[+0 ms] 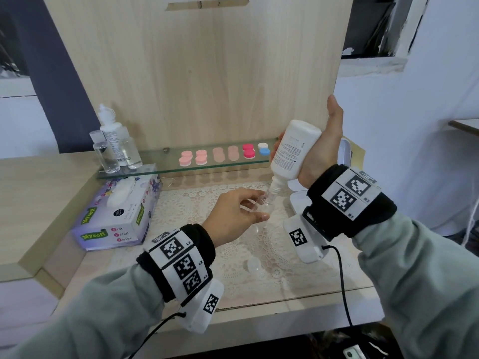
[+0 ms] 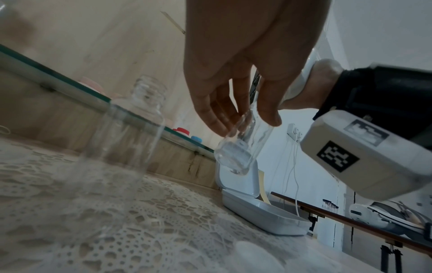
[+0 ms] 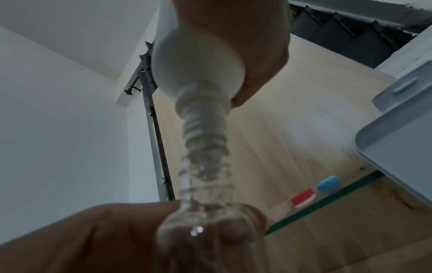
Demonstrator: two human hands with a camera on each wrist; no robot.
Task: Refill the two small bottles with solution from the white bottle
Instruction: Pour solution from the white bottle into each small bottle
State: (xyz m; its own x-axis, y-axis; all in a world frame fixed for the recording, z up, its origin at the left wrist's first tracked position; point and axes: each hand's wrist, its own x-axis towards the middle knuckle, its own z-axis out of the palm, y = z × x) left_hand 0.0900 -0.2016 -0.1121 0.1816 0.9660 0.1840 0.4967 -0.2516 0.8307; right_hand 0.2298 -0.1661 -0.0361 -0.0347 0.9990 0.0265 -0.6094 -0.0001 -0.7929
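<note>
My right hand [image 1: 322, 143] grips the white bottle [image 1: 295, 149] upside down, its threaded nozzle [image 3: 203, 125] set against the mouth of a small clear bottle [image 1: 268, 200]. My left hand [image 1: 260, 206] pinches that small bottle [image 2: 240, 147] between thumb and fingers, lifted and tilted above the lace mat [image 1: 272, 255]. The right wrist view looks up along the clear neck [image 3: 205, 175], with the white bottle [image 3: 198, 61] above it. A second small clear bottle [image 2: 131, 133] stands uncapped on the mat, left of my left hand. I cannot tell the liquid level.
An open white case [image 2: 257, 208] sits on the mat at the right. A tissue box [image 1: 116, 216] lies at the left. The glass shelf [image 1: 145, 172] carries several lens cases [image 1: 248, 151] and bottles [image 1: 114, 141]. A clear cap [image 1: 255, 264] rests on the mat.
</note>
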